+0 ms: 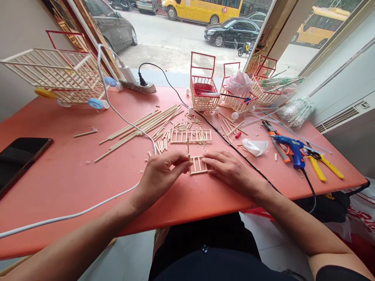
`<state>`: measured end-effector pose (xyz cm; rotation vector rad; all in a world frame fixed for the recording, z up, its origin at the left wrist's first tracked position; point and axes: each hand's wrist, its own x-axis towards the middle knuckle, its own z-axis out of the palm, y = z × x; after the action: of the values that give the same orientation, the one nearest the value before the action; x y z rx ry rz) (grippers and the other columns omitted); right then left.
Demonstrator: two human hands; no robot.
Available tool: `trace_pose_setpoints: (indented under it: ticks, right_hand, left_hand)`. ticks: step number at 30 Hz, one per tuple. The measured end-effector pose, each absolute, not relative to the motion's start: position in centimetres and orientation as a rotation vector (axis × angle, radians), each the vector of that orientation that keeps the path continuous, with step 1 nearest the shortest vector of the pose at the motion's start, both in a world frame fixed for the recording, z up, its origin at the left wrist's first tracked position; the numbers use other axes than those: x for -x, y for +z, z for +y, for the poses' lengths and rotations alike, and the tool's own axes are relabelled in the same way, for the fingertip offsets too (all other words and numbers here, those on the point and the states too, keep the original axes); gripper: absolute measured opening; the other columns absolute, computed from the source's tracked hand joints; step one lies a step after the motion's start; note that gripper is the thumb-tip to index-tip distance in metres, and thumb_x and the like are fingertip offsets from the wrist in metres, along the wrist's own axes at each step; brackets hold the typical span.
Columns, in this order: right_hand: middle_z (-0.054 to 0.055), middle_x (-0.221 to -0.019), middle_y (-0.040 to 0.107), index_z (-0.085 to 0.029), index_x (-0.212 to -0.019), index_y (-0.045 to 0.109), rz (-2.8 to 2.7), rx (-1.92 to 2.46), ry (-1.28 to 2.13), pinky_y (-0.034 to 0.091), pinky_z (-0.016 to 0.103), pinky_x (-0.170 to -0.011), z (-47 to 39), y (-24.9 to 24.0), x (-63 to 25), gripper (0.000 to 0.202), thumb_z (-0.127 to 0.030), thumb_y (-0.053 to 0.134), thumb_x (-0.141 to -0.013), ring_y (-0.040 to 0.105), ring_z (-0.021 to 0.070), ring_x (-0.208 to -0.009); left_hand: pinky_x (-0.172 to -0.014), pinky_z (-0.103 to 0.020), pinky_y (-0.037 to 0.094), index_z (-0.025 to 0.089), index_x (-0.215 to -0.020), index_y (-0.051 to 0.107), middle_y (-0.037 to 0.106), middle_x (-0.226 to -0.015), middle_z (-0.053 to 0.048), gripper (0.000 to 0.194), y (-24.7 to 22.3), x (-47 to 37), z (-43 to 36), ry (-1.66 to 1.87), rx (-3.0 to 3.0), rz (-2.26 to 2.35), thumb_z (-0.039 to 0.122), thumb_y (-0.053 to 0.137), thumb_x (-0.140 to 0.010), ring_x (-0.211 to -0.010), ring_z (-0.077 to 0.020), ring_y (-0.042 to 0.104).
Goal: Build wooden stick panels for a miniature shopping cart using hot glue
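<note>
Between my hands a small ladder-like frame of wooden sticks [199, 171] lies flat on the table. My left hand [164, 168] pinches a short wooden stick [188, 145] that stands upright at the frame's left end. Whether the stick touches the frame there, I cannot tell. Over the frame's right end my right hand [230, 168] rests with its fingers stretched out, covering part of it. Just beyond lies a second, longer ladder-like frame [190, 141], with short cut sticks [161, 146] to its left.
Long wooden sticks [140, 130] lie farther left. Miniature stick carts [203, 97] stand by the window, and a larger cart [63, 74] is at left. A blue glue gun [293, 148] and yellow-handled pliers [325, 166] lie at right. A white cable [125, 121] and a black cable [216, 130] cross the table.
</note>
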<state>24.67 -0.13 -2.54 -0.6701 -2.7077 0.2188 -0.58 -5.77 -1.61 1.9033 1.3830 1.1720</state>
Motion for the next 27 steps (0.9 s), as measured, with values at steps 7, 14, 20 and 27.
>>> trace_pose_setpoints:
  ticks: [7, 14, 20, 27]
  right_hand:
    - [0.015, -0.141, 0.069, -0.018, -0.139, 0.064, -2.7, 0.66, 0.196, 0.057, 0.048, -0.109, -0.08, -2.73, -24.74, 0.036, -0.018, 0.06, -0.104, 0.065, 0.0277, -0.129]
    - [0.015, -0.141, 0.069, -0.019, -0.14, 0.064, -2.701, 0.671, 0.203, 0.057, 0.049, -0.109, -0.07, -2.79, -24.76, 0.036, -0.019, 0.059, -0.104, 0.065, 0.0273, -0.129]
    - [0.016, -0.141, 0.069, -0.017, -0.139, 0.064, -2.705, 0.667, 0.197, 0.057, 0.048, -0.11, -0.09, -2.74, -24.75, 0.036, -0.019, 0.059, -0.104, 0.065, 0.0273, -0.129]
    - [0.014, -0.14, 0.069, -0.019, -0.14, 0.064, -2.7, 0.664, 0.193, 0.056, 0.047, -0.111, -0.15, -2.62, -24.64, 0.036, -0.018, 0.06, -0.103, 0.065, 0.0267, -0.129]
  left_hand:
    - [-0.068, -0.02, 0.049, 0.022, -0.075, 0.07, 0.072, -0.066, 0.006, 0.019, -1.67, 0.55, -5.82, 1.196, -1.901, 1.358, 0.019, 0.07, -0.094, -0.061, -0.0101, 0.065]
    - [-0.067, -0.021, 0.049, 0.022, -0.076, 0.071, 0.072, -0.066, 0.007, 0.018, -1.76, 0.65, -5.69, 1.193, -1.893, 1.356, 0.018, 0.071, -0.094, -0.062, -0.01, 0.065]
    - [-0.068, -0.019, 0.048, 0.021, -0.076, 0.07, 0.072, -0.066, 0.007, 0.019, -1.74, 0.59, -5.76, 1.202, -1.893, 1.348, 0.017, 0.071, -0.094, -0.062, -0.009, 0.065]
    - [-0.067, -0.017, 0.047, 0.021, -0.076, 0.07, 0.071, -0.067, 0.008, 0.019, -1.83, 0.57, -5.74, 1.22, -1.899, 1.331, 0.013, 0.072, -0.093, -0.062, -0.0072, 0.064]
